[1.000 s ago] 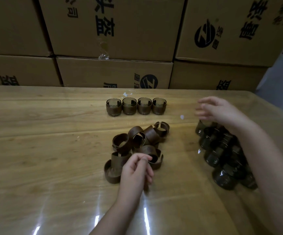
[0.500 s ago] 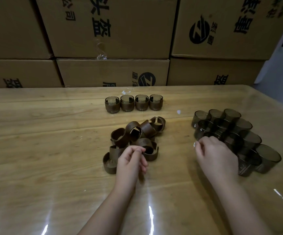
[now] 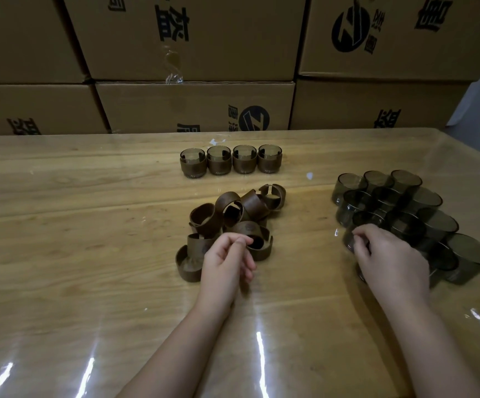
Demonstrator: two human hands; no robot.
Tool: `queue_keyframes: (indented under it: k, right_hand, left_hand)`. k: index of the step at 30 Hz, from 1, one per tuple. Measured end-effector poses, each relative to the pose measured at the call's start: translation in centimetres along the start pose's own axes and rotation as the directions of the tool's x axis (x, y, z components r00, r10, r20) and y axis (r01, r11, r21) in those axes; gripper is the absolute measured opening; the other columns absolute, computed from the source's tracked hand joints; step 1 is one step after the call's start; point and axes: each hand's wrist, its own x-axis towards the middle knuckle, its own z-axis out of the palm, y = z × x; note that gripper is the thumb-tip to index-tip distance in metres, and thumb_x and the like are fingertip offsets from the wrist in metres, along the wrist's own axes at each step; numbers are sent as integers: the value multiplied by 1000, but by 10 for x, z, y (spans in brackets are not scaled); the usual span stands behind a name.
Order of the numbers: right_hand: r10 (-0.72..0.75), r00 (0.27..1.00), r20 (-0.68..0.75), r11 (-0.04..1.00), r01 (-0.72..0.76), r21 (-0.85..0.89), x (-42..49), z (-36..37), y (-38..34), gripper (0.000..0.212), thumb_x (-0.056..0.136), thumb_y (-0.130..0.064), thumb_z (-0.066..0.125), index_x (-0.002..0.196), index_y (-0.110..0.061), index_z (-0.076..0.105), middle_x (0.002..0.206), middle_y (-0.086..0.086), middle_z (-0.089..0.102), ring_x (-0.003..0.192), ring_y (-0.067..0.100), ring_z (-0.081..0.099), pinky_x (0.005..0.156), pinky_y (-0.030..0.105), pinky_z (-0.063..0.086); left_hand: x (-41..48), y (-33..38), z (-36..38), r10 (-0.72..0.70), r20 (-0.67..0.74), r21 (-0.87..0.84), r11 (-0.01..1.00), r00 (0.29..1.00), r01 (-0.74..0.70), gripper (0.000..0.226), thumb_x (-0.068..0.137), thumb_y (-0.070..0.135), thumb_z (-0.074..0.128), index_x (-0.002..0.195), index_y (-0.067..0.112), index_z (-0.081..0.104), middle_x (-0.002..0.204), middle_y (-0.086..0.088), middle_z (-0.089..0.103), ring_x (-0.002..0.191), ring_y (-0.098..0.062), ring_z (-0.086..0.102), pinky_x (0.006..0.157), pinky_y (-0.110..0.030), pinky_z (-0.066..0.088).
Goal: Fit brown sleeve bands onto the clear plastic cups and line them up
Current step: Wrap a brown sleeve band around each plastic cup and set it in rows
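Clasping a clear cup (image 3: 347,242) with the right hand (image 3: 393,259), curling the left hand (image 3: 224,261), grasp untellable, against sleeve bands (image 3: 204,218).

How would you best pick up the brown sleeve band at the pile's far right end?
Probably pinch its right-hand wall, one finger inside and thumb outside, coming from above right. The brown sleeve band sits open end up, that side free, while its left meets the other bands.
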Motion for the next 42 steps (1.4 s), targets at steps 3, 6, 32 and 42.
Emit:
queue_keyframes:
  k: [3, 6, 32, 42]
  right_hand:
    - [-25, 1000, -14, 999, 25, 35, -3, -1, 0, 18, 92, -14, 62, 108, -12, 69, 91, 3, 72, 71, 22, 66, 57, 27, 44]
    - [-72, 987, -143, 992, 87, 96, -5, -2, -7, 18, 89, -10, 63, 106, -8, 70, 83, 6, 72, 63, 23, 66, 58, 23, 39]
    - [-90, 982, 165, 98, -156, 983, -38, 23, -91, 36, 90, -30, 57, 125, -23, 54, 125, -10, 62, 123, 8, 54, 98, 22, 46]
    - [-293, 943, 159, 219, -95, 971, -45, 35, -93, 52, 92, -17, 52, 142, -22, 39, 139, -24, 49, 130, -3, 45, 99, 10, 37]
  left_hand:
    - [-1, 2, 1, -1, 18, 9, 1000, 1000, 1, 24, 100, 7, 44, 86, 10, 63, 53, 2, 58, 44, -8, 50, 45, -18, 42]
    - [-2, 2, 2, 5, 45, 22, 1000, 999, -6, 24, 100, 7, 44, 85, 10, 63, 52, 3, 57, 44, -7, 50, 46, -17, 42]
    - [-4, 0, 3, 99, 110, -46, 995, 989, -94, 49, 77, 34, 77, 116, 22, 49, 103, -7, 69, 74, -16, 71, 56, -18, 51]
    - [0, 0, 3, 102, 87, -94, 991, 991, -94, 77, 68, 58, 54, 117, -2, 49, 86, -10, 72, 48, -16, 63, 46, -23, 43]
